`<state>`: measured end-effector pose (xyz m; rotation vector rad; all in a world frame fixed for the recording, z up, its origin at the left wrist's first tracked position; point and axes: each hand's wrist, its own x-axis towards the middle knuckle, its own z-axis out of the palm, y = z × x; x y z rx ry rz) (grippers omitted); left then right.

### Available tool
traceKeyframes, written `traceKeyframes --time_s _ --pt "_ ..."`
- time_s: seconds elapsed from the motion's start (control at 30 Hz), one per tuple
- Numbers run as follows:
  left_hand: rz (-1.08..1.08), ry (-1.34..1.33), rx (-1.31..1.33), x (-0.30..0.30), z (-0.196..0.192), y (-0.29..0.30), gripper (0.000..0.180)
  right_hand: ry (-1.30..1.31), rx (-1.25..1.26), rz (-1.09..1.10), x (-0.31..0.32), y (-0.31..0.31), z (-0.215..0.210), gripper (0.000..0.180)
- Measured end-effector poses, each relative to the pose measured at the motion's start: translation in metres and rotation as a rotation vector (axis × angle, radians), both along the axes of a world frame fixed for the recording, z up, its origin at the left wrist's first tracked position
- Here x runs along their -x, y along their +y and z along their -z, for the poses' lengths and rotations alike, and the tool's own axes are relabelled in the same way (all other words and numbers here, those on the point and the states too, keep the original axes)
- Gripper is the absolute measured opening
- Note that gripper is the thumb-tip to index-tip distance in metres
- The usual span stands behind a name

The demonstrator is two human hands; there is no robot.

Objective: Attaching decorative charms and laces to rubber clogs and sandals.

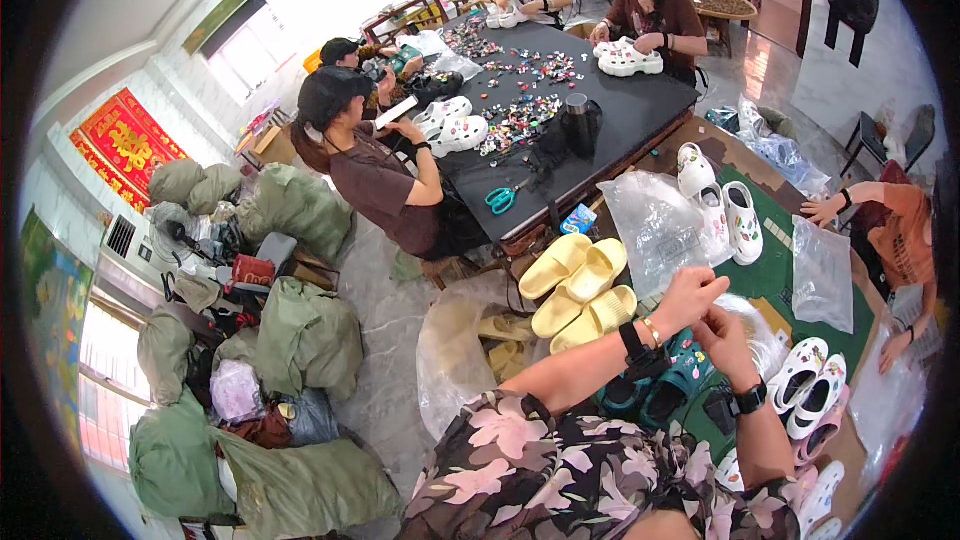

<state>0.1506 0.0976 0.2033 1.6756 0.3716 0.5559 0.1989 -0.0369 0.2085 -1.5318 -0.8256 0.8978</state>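
Note:
My left hand (688,298), with a black band and a bracelet at the wrist, is closed, its fingers curled. Close beside it my right hand (728,342), below which sits a black watch, is closed too. What the fingers pinch, if anything, is too small to make out. Under the hands lie dark teal clogs (683,370), partly covered by my arms. Pale yellow slides (585,285) are piled left of my left hand. Beyond it is a clear plastic bag (645,225) next to white clogs (742,223). More white clogs (808,380) with charms lie right of my right hand.
A black table (540,50) holds scattered charms (520,120), teal scissors (503,198) and a dark tumbler (577,125); several people work around it. At right, a person in orange (905,240) reaches toward another plastic bag (823,275). Green sacks (310,335) fill the left floor.

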Motion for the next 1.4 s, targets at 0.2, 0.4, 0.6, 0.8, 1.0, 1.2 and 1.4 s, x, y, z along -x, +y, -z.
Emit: traceKeyframes --time_s 0.2,0.4,0.6,0.8,1.0,1.2,1.4 --pt "0.006 0.002 0.016 -0.006 0.002 -0.003 0.038 -0.058 0.070 0.010 0.000 0.000 0.007 0.012" --pt "-0.003 0.007 0.045 -0.012 0.005 0.003 0.040 -0.530 0.211 -0.095 0.008 0.005 -0.026 0.014" --pt "0.002 0.045 0.139 -0.013 0.016 0.007 0.039 -0.193 -0.002 -0.255 0.016 -0.003 -0.052 0.010" --pt "0.024 0.046 0.182 -0.007 0.000 -0.001 0.038 -0.101 -0.012 0.076 -0.005 -0.005 -0.004 0.012" --pt "0.086 0.044 0.250 -0.006 -0.004 -0.006 0.036 -0.009 0.007 0.051 -0.008 -0.012 0.019 0.009" --pt "0.118 0.039 0.215 -0.001 -0.012 -0.010 0.037 -0.030 0.058 0.047 -0.005 -0.012 0.017 0.010" --pt "0.018 -0.137 -0.014 0.036 -0.077 -0.014 0.028 -0.058 0.141 0.035 -0.008 -0.021 0.014 0.010"
